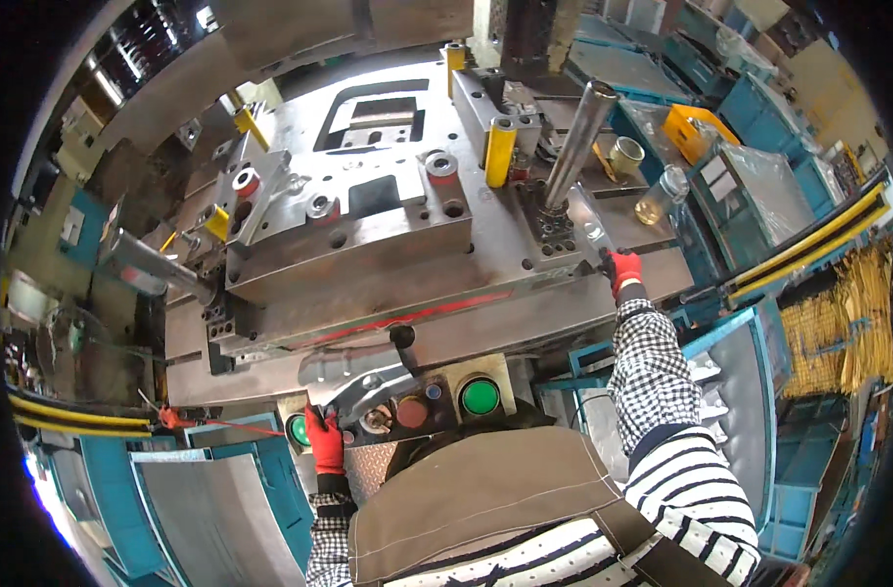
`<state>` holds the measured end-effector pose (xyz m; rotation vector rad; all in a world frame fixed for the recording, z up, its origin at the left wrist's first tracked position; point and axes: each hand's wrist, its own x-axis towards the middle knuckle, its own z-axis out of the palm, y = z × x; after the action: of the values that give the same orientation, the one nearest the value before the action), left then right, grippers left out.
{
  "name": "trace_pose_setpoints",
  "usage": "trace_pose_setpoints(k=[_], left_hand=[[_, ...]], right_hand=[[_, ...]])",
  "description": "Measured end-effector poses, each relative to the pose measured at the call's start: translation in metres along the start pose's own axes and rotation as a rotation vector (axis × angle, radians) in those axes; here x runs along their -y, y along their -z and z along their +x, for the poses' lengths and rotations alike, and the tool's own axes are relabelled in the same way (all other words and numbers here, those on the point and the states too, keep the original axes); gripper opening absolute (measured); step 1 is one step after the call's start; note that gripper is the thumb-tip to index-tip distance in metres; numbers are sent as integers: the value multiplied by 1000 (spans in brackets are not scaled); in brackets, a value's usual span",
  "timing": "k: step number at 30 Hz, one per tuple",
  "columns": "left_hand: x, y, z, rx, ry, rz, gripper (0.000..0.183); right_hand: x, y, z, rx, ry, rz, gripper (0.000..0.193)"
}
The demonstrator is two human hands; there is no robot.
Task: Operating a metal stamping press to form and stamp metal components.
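Observation:
My left hand [326, 438], in a red glove with dark fingertips, is closed on the near end of a grey, bent sheet-metal part [376, 389]. That part lies tilted over the push-button panel, and a second flat grey metal piece [334, 366] shows just beyond it. Out to the right, my right hand [622, 268], gloved the same way, has its fingers closed at the near end of a shiny metal strip [587, 217]. The strip lies beside the foot of a tall steel guide post [581, 142]; its grasped end is partly hidden by the glove.
A large steel die [353, 249] with round bushings fills the centre. Yellow posts [500, 153] stand on it. The panel carries a green button [480, 395] and a red one [411, 411]. At right are a glass jar [662, 194], a yellow bin [699, 133] and blue-framed carts [725, 391].

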<state>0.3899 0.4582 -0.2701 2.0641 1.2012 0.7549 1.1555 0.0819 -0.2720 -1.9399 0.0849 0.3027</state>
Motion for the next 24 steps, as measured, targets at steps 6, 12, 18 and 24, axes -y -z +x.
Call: trace_pose_setpoints(k=[6, 12, 18, 24], left_hand=[[-13, -8, 4, 23, 27, -91, 67], [-14, -7, 9, 40, 2, -108, 70], [-10, -7, 7, 28, -17, -84, 69], [20, -7, -5, -53, -73, 43, 69]], right_hand=[[14, 27, 3, -27, 65, -23, 22], [22, 36, -2, 76, -67, -125, 36], [25, 57, 22, 272, 108, -707, 60], [67, 57, 27, 476, 403, -1374, 50]])
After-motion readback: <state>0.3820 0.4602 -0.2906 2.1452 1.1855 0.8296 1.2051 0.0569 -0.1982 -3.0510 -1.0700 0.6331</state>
